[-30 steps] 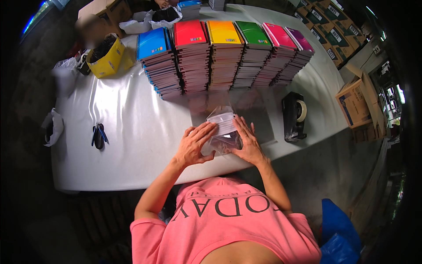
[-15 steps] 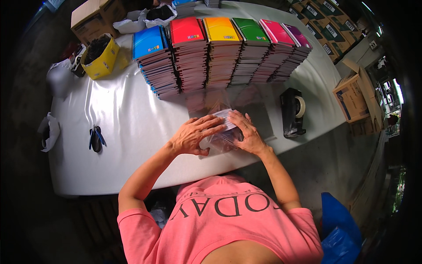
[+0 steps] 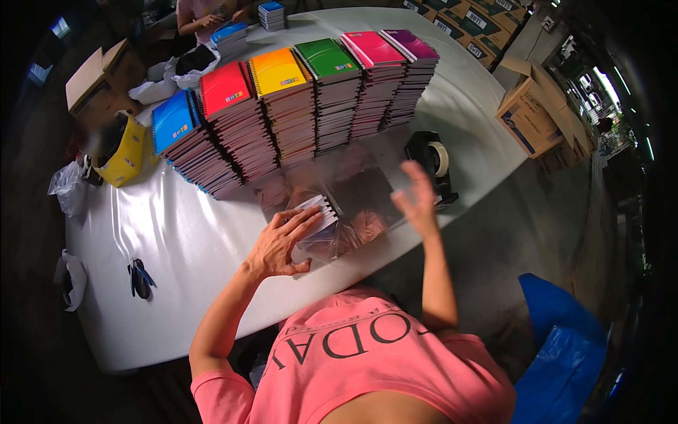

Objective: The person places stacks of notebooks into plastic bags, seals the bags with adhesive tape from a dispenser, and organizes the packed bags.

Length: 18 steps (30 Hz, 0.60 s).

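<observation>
A small wire-bound notebook [image 3: 322, 211] with white pages showing lies near the table's front edge, with clear plastic wrap [image 3: 346, 244] about it. My left hand [image 3: 277, 244] rests on its left side, fingers stretched out over it and thumb apart. My right hand [image 3: 420, 203] is raised off the wrap to the right, slightly blurred, fingers apart and nothing in them. Just beyond it stands a black tape dispenser [image 3: 422, 145] with a roll of tape, partly behind my fingers. Under the wrap, a clear flat sheet [image 3: 378, 182] covers part of the table.
Tall stacks of blue [image 3: 174, 121], red [image 3: 224, 88], yellow [image 3: 279, 71], green [image 3: 326, 57], pink and purple notebooks stand across the table. Pliers [image 3: 140, 278] lie at left, near a yellow container [image 3: 123, 157]. Cardboard boxes [image 3: 528, 116] stand at right. Another person [image 3: 203, 15] is at the far side.
My right hand has lifted off the notebook and moved right toward the tape dispenser. My left hand stays on the notebook. The view has turned right, and another person shows at the back.
</observation>
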{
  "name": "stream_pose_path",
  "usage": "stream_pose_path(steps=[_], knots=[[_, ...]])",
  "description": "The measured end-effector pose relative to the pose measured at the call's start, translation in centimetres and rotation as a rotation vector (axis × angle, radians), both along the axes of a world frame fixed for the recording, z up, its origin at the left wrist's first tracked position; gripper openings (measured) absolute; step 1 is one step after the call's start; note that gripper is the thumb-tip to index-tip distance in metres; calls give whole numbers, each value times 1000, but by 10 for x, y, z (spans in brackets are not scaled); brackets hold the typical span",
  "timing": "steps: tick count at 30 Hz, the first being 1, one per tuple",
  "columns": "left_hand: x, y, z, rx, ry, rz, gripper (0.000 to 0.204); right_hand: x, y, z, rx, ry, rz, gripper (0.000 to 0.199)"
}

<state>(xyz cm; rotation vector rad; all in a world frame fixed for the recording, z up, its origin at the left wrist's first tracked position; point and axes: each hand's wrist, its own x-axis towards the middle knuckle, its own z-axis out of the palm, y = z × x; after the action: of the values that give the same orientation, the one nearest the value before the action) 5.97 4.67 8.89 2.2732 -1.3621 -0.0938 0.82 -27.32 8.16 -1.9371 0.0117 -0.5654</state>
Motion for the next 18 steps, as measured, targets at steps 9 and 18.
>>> stream_pose_path(steps=[9,18], knots=[[0,-5,8,0,24,-7,93,-26,-146,-14,318,873,-297,35],[2,-3,8,28,83,-16,94,-90,-130,-56,-483,551,-682,21]])
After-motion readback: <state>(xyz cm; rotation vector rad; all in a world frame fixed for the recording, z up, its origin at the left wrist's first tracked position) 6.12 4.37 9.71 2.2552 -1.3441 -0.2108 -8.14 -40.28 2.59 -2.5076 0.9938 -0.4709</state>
